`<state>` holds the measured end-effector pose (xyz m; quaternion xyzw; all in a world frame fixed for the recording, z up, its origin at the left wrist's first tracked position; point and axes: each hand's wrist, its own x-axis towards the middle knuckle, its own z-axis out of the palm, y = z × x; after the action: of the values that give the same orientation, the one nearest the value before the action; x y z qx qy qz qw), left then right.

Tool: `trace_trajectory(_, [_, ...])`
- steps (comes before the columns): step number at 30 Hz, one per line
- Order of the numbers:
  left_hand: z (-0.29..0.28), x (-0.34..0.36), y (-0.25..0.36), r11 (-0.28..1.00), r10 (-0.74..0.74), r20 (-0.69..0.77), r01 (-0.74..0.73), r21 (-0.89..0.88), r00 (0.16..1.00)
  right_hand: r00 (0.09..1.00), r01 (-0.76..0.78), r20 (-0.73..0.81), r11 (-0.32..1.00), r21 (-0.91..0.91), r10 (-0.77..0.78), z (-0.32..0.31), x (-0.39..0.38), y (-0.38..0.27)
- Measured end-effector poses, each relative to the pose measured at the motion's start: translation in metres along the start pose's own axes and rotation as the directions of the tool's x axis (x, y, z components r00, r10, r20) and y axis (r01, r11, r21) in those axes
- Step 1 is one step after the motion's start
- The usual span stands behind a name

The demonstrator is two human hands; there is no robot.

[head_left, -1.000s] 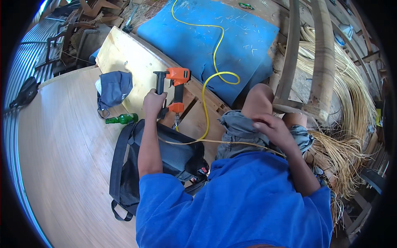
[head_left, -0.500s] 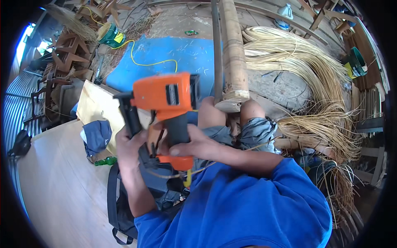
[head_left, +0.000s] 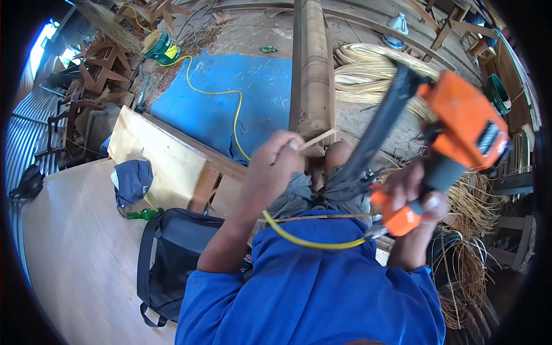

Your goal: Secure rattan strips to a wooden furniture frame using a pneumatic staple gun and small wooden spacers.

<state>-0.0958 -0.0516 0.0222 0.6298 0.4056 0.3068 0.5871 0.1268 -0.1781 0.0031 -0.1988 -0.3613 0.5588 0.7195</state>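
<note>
My right hand (head_left: 415, 195) is wrapped round the dark grip of an orange pneumatic staple gun (head_left: 464, 123), held up at the right with its long black magazine slanting toward my knees. A yellow air hose (head_left: 313, 244) runs from the gun's base across my lap. Over my left thigh, my left hand (head_left: 275, 161) pinches a thin strip of rattan (head_left: 319, 138) that points right, toward the end of a thick wooden beam (head_left: 315, 69) between my knees. Another thin brown strip (head_left: 322, 217) lies across my lap.
Coils of rattan (head_left: 359, 75) spread at the right. Beyond my legs lies a blue sheet (head_left: 224, 86). At my left are a black backpack (head_left: 184, 247), a green bottle (head_left: 145, 214), a dark blue cap (head_left: 133, 181) and a wooden board (head_left: 155, 161). A green bucket (head_left: 163, 47) stands far left.
The staple gun has swung from the left to the right in my right hand. My left hand has left the gun and moved right, now holding a rattan strip.
</note>
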Motion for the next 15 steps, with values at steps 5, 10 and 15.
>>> trace_trajectory(5, [0.014,0.0,-0.008,0.993,-0.034,0.048,0.039,-0.11,0.998,0.974,0.057,-0.165,0.872,-0.486,-0.155,-0.027,-0.005,-0.088])
trace_trajectory(10, [0.002,-0.008,0.012,0.863,0.291,-0.116,-0.208,0.461,0.95,0.928,-0.07,-0.336,0.811,-0.581,-0.161,-0.024,-0.005,-0.097])
trace_trajectory(15, [0.023,-0.009,-0.024,0.795,0.14,-0.116,-0.041,0.605,0.983,0.86,-0.293,-0.508,0.855,-0.429,0.04,-0.028,-0.012,-0.049])
